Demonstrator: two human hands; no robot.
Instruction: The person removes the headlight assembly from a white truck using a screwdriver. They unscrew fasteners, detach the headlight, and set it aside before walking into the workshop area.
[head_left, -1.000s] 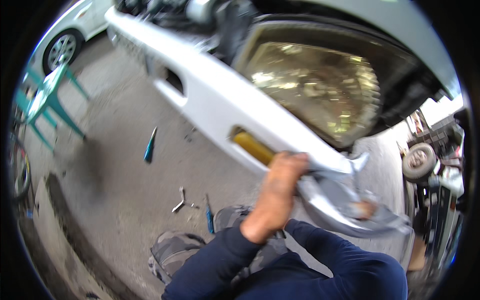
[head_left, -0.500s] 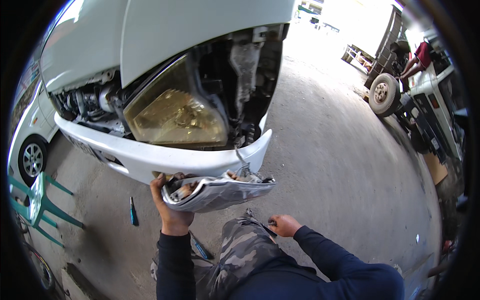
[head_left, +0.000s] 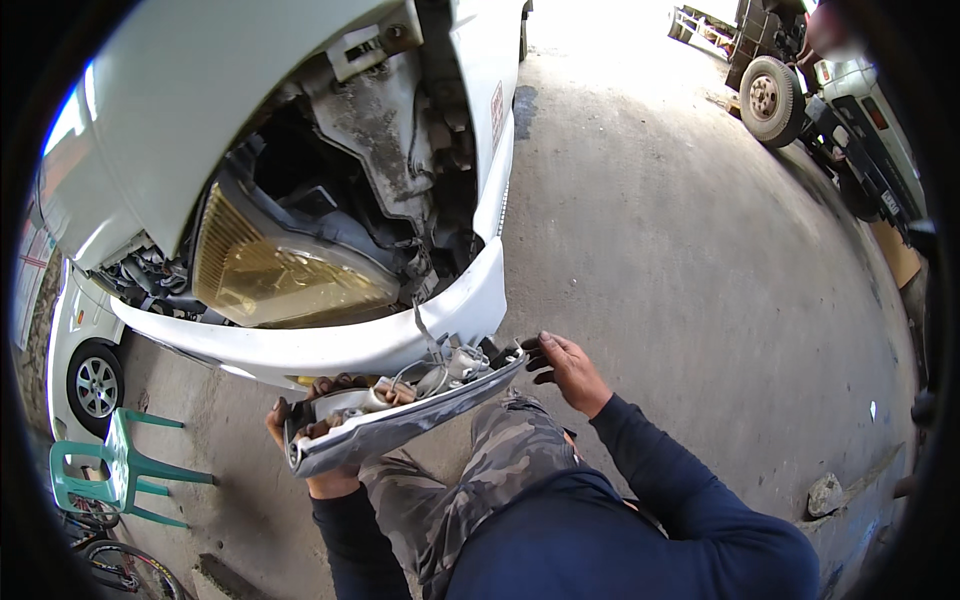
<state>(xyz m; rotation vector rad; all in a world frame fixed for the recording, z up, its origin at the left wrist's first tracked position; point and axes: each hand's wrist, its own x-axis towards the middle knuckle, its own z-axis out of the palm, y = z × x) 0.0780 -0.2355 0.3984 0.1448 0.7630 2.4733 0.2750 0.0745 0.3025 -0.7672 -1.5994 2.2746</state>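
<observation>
Green plastic chair point(head_left: 120, 462) sits at 8 o'clock. Left hand point(head_left: 333, 482) is clamped on 1 end of a wired grey car part point(head_left: 400, 424) at 7 o'clock. Right hand point(head_left: 575, 372), 4 o'clock, is by the other end, can't tell if it's gripping.

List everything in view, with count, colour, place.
Vehicle with opened front corner: 1, white, upper left
Clear plastic headlamp: 1, yellowed, in that opening
Curved bumper: 1, white, below the headlamp
Long plastic lamp-like unit with wires: 1, grey, centre
Spoked-wheel car: 1, white, left edge
Plastic chair: 1, green, lower left
Bicycle: at least 1, dark, below the chair
Large truck wheel: 1, dark, upper right
Flat board: 1, brown, right edge
Rough lump: 1, grey, lower right
Camouflage trousers: 1 pair, grey-brown, lower centre
Long sleeves: 2, navy, lower edge
Left hand: 1, bare, gripping the unit's left end
Right hand: 1, bare, at its right end, contact unclear
</observation>
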